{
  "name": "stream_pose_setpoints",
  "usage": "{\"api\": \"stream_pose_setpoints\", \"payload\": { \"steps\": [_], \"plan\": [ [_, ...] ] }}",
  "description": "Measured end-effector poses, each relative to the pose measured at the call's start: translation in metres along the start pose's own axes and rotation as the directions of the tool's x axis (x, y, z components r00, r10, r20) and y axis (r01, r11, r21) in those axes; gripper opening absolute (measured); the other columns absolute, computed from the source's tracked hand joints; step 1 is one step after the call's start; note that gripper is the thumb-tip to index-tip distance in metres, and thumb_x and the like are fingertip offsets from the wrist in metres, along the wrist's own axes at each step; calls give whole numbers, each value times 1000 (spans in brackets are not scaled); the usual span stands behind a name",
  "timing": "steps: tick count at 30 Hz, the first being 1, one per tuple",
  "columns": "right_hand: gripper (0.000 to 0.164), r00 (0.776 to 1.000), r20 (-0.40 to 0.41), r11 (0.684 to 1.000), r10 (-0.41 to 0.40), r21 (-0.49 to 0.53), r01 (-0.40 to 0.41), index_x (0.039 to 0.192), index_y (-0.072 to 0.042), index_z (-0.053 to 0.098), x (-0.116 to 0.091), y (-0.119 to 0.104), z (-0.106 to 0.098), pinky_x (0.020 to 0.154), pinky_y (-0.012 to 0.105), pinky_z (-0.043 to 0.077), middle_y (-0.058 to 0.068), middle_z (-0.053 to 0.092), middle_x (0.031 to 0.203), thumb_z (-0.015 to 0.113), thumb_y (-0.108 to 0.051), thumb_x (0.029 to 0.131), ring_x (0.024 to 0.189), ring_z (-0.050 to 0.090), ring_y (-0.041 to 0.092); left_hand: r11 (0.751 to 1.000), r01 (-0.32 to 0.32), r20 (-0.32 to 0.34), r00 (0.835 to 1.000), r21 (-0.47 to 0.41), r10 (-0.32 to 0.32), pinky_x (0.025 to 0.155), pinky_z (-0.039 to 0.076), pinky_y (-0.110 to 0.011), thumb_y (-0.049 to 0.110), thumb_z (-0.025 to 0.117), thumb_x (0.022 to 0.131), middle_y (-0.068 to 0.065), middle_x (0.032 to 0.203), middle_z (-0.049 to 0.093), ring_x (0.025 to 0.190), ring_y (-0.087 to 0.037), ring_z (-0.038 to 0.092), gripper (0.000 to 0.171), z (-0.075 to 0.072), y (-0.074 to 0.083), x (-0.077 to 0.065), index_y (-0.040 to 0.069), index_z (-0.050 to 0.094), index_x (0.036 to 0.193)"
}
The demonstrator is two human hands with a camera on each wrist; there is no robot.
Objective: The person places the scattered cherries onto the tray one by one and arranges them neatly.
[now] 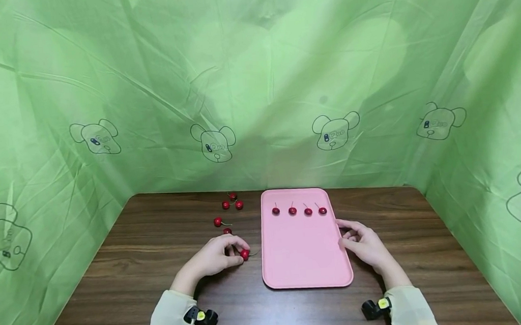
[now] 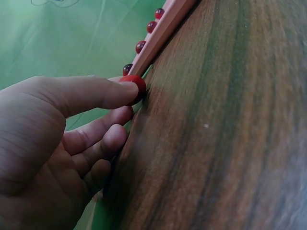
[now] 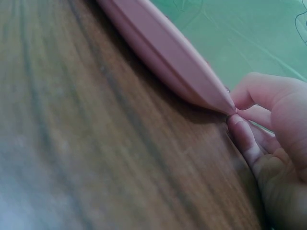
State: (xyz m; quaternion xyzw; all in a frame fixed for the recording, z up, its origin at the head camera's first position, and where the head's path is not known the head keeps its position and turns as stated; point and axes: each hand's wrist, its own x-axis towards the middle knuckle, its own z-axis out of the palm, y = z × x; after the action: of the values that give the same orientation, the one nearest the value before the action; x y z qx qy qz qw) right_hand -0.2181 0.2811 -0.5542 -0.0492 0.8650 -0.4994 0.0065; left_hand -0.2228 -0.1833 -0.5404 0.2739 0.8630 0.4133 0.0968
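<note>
My left hand (image 1: 219,255) pinches a red cherry (image 1: 245,255) between thumb and fingers, low over the wood left of the pink tray (image 1: 305,261). The cherry's thin stem points toward the tray. In the left wrist view, the thumb covers part of the cherry (image 2: 138,87), and the other fingers curl below it. On the tray's far part, several cherries (image 1: 293,211) lie in a row with stems pointing away. My right hand (image 1: 363,243) holds the tray's right rim, its fingertips right at the edge (image 3: 225,106) in the right wrist view.
Several loose cherries (image 1: 225,205) lie on the brown wooden table (image 1: 156,242) left of the tray, one of them just beyond the left fingers. Green printed cloth (image 1: 265,106) hangs behind the table and along both sides.
</note>
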Motion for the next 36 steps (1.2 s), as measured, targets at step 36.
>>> {"api": "stream_pose_setpoints", "payload": {
  "steps": [36],
  "plan": [
    [56,1000,5,1000,9,29,-10,149,-7,66,0,0,0,82,24,55,15,68,138,78,-3,94,100,64,20,999,-20,-11,1000,-36,20,74,53,-28,13,88,93,5,96,69,84,-12,62,21,3,-4,0,22,77,109]
  ]
}}
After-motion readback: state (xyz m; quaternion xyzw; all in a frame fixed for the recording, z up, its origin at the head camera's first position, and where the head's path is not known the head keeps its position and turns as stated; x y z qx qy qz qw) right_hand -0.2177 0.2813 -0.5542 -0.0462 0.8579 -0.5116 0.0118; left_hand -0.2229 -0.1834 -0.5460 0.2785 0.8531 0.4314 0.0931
